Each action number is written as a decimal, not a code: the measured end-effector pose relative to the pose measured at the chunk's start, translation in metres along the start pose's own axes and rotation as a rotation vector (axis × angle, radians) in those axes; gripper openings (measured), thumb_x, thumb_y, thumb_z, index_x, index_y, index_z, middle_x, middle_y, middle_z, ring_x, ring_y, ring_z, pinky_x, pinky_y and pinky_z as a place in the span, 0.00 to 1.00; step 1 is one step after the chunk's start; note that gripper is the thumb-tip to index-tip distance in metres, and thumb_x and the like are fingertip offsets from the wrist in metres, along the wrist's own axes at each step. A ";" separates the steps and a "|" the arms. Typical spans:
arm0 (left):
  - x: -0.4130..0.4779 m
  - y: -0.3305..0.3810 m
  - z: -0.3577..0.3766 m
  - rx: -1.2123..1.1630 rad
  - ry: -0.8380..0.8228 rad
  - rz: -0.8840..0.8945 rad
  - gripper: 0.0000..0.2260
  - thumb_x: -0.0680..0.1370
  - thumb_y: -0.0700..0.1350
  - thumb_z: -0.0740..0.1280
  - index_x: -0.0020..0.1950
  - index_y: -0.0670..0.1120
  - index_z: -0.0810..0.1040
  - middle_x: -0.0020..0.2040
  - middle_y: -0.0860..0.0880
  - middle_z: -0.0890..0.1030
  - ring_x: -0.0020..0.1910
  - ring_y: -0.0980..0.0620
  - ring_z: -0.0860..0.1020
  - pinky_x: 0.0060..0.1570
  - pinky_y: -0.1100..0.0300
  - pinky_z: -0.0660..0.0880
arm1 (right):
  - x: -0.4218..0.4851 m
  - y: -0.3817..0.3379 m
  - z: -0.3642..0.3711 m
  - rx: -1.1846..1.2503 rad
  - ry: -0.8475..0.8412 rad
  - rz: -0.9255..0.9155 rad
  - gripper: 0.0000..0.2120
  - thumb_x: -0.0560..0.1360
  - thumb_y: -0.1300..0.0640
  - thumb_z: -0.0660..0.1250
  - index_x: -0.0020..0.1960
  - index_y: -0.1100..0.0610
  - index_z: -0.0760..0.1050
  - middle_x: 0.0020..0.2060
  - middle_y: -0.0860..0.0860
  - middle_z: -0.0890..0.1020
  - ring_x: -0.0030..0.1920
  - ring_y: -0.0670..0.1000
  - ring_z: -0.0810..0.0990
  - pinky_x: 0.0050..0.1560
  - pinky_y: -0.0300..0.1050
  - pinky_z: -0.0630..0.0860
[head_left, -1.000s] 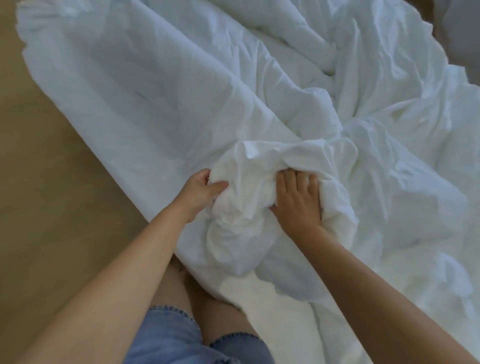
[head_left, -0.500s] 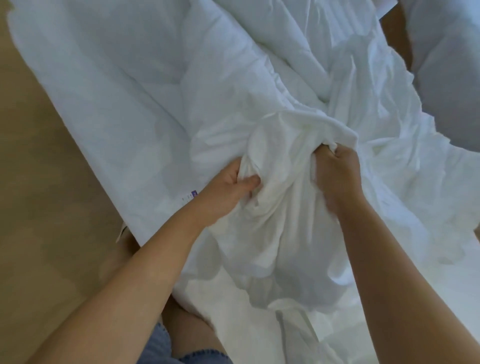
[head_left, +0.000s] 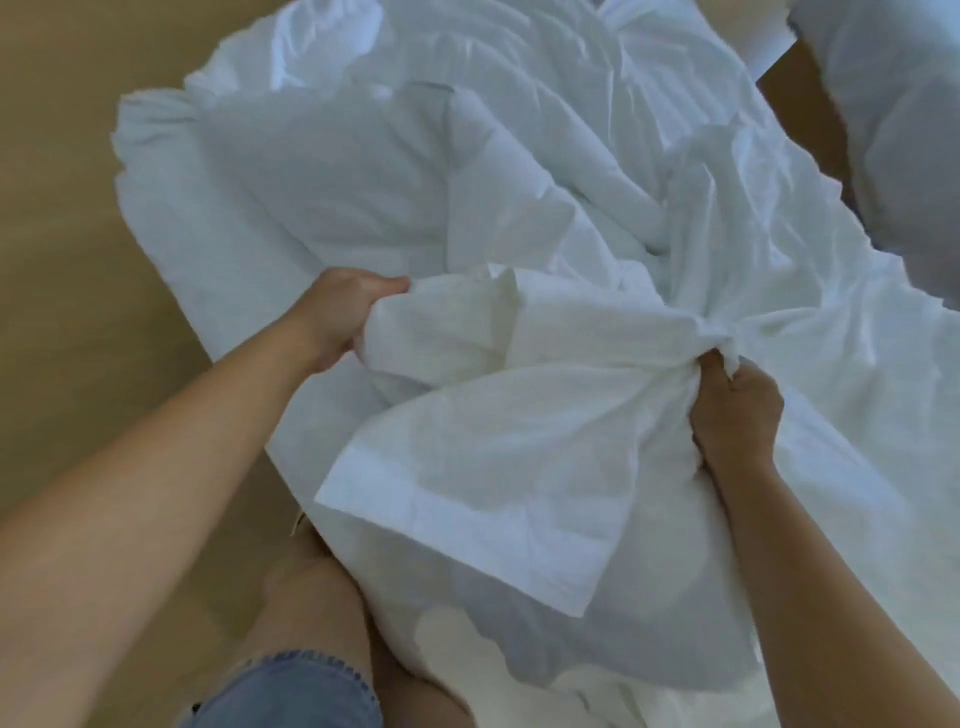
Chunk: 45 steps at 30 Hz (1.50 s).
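A large white duvet in a white cover (head_left: 363, 171) lies crumpled on the tan floor, filling most of the view. My left hand (head_left: 337, 317) grips a bunched edge of the cover at centre left. At centre right, my right hand (head_left: 735, 410) holds a gathered twist of the same fabric. Between my hands the cover is stretched and lifted, and a hemmed flap (head_left: 467, 525) hangs down toward my legs.
Tan floor (head_left: 78, 260) runs along the left side. A second white bedding piece (head_left: 893, 130) lies at the upper right, with a strip of floor between it and the duvet. My bare knees and denim shorts (head_left: 291, 691) show at the bottom.
My hands have moved apart, left hand leftward and right hand rightward and lower, pulling the bunched cover out wide. The hemmed flap has come into view and more floor shows.
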<state>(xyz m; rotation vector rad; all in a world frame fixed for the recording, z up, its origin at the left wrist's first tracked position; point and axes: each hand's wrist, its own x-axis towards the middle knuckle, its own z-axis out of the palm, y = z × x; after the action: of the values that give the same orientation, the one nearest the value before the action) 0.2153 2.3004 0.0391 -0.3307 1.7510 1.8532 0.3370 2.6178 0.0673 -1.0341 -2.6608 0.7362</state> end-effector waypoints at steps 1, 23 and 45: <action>0.009 -0.001 0.010 0.037 0.020 -0.004 0.12 0.78 0.43 0.65 0.34 0.44 0.73 0.25 0.54 0.75 0.24 0.57 0.73 0.26 0.66 0.66 | -0.006 0.007 0.006 -0.017 -0.001 0.010 0.22 0.81 0.51 0.57 0.29 0.55 0.60 0.26 0.49 0.68 0.31 0.52 0.67 0.36 0.47 0.60; 0.016 -0.009 0.022 0.272 -0.598 -0.025 0.11 0.76 0.33 0.59 0.40 0.42 0.79 0.37 0.49 0.81 0.37 0.54 0.79 0.38 0.64 0.75 | -0.083 -0.112 0.020 0.117 -0.222 -0.269 0.29 0.64 0.61 0.60 0.66 0.60 0.67 0.62 0.51 0.67 0.65 0.53 0.65 0.66 0.30 0.59; 0.017 0.006 0.055 -0.196 -0.915 -0.377 0.12 0.78 0.40 0.59 0.42 0.43 0.81 0.39 0.47 0.82 0.39 0.51 0.80 0.40 0.60 0.77 | -0.038 -0.135 -0.005 -0.302 -1.177 0.181 0.23 0.56 0.41 0.78 0.46 0.48 0.78 0.40 0.44 0.82 0.42 0.46 0.81 0.39 0.37 0.75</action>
<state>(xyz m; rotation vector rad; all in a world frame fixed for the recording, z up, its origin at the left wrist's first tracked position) 0.2096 2.3582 0.0411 0.1153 0.8220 1.5249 0.2881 2.5087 0.1406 -1.1342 -3.7796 1.3182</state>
